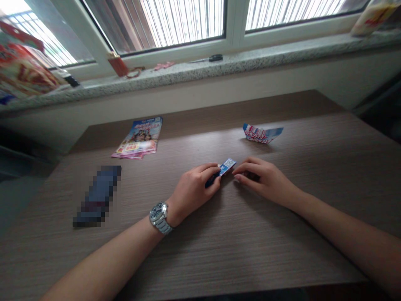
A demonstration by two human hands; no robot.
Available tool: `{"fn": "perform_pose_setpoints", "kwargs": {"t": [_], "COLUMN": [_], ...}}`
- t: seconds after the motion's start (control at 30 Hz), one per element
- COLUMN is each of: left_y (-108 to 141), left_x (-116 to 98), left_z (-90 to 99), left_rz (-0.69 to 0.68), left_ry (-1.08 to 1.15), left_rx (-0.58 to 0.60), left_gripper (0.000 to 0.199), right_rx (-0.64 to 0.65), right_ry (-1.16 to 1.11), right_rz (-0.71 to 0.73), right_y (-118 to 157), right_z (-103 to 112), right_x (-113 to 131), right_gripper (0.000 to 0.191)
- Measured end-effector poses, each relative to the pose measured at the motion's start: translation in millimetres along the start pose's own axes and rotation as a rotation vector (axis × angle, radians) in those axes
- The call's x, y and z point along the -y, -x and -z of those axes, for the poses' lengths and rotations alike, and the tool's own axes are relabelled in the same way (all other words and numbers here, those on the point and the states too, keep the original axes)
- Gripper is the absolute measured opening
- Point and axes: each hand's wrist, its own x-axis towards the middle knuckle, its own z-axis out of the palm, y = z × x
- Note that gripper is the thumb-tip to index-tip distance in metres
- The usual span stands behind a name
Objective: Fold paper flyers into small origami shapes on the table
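Note:
A small folded blue paper (pixel 227 165) with a printed square code lies low over the middle of the table. My left hand (pixel 199 186), with a metal watch (pixel 161 217) on its wrist, grips the paper's lower left part between fingers and thumb. Just right of the paper's tip is my right hand (pixel 258 177), its thumb and forefinger bent with a gap between them and nothing visible in them. Behind my right hand, a folded paper boat (pixel 262 133) in blue, red and white stands on the table.
Printed leaflets (pixel 140 136) are stacked at the back left of the wooden table (pixel 200 251). A pixelated dark object (pixel 99 194) lies at the left. The stone windowsill (pixel 250 62) holds scissors (pixel 215 58), an orange item (pixel 117 64) and a red package (pixel 26 69).

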Motion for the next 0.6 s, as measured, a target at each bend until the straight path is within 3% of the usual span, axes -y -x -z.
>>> {"fn": "perform_pose_setpoints", "kwargs": {"t": [0.23,0.6], "left_y": [-4,-3], "left_x": [-7,-10], "left_z": [3.9,-0.2], "left_rz": [0.04,0.047], "left_ry": [0.206,0.373], "left_rx": [-0.049,-0.016], "left_gripper": [0.027,0.038], "right_rx": [-0.036,-0.051], "right_ry": [-0.164,-0.352], "right_rz": [-0.239,-0.284], "right_y": [0,-2], "right_z": [-7,-10], "right_x": [8,16], "right_gripper": [0.02,0.02]}}
